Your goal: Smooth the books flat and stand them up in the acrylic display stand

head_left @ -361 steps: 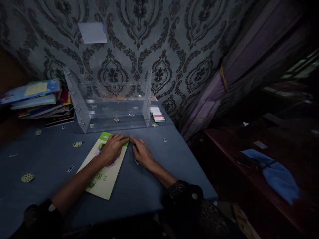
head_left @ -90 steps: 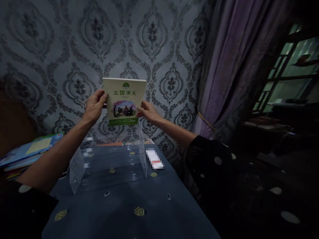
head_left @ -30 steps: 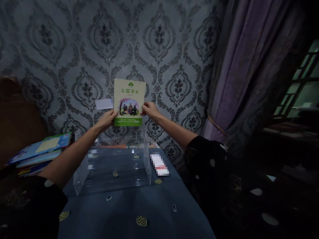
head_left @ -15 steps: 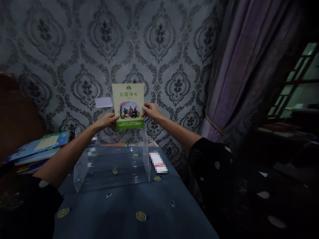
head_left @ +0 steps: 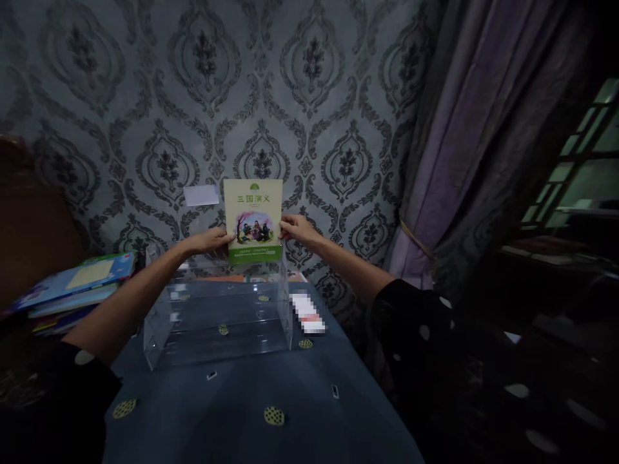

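Note:
A cream-and-green book (head_left: 255, 222) stands upright, its illustrated front cover toward me, at the top back of a clear tiered display rack (head_left: 217, 345). My left hand (head_left: 213, 240) grips the book's left edge low down. On the opposite edge, my right hand (head_left: 298, 229) pinches it between thumb and fingers. The bottom of the book is near the rack's upper tier; whether it rests there I cannot tell. The lower tiers in front hold no books.
A pile of books (head_left: 77, 287) lies left of the rack. A pixelated white item (head_left: 308, 312) lies to its right on the dark blue patterned tablecloth (head_left: 242, 438). Behind is a patterned wall with a white rectangle (head_left: 201, 195); a purple curtain (head_left: 435, 180) hangs at right.
Both hands have lowered the book toward the rack's top tier and shifted it slightly right. The rack and the pile of books stay in place.

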`<state>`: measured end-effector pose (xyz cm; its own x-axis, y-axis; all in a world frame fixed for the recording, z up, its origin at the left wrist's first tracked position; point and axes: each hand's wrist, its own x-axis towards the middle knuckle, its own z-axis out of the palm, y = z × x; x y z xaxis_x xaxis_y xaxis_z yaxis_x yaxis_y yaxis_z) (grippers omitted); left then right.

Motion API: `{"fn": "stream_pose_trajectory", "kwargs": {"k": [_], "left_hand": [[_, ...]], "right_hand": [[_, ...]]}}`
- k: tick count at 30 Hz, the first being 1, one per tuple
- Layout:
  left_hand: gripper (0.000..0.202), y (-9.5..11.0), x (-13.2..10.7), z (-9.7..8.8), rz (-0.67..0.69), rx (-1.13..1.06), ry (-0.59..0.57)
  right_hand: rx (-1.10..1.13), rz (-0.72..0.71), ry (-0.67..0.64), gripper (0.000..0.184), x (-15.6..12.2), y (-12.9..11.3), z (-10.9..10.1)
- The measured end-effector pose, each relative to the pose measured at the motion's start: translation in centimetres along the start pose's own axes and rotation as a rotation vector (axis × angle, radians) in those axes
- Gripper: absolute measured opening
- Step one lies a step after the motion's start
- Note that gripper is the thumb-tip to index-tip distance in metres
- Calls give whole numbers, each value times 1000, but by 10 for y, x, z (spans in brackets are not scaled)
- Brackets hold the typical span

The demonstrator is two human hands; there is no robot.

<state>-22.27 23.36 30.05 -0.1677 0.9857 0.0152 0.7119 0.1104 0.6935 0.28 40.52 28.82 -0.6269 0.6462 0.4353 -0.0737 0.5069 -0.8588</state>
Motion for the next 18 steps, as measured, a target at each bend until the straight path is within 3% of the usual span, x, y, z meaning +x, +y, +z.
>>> {"fn": "stream_pose_trajectory", "kwargs": {"k": [7,18], "left_hand": [[70,3,-2,-3,-49,182,-76],[72,0,-2,-1,50,171,11]], "right_hand": [[-7,13,30,13,-6,1,1],[-49,4,97,7,-12,3,0]]}}
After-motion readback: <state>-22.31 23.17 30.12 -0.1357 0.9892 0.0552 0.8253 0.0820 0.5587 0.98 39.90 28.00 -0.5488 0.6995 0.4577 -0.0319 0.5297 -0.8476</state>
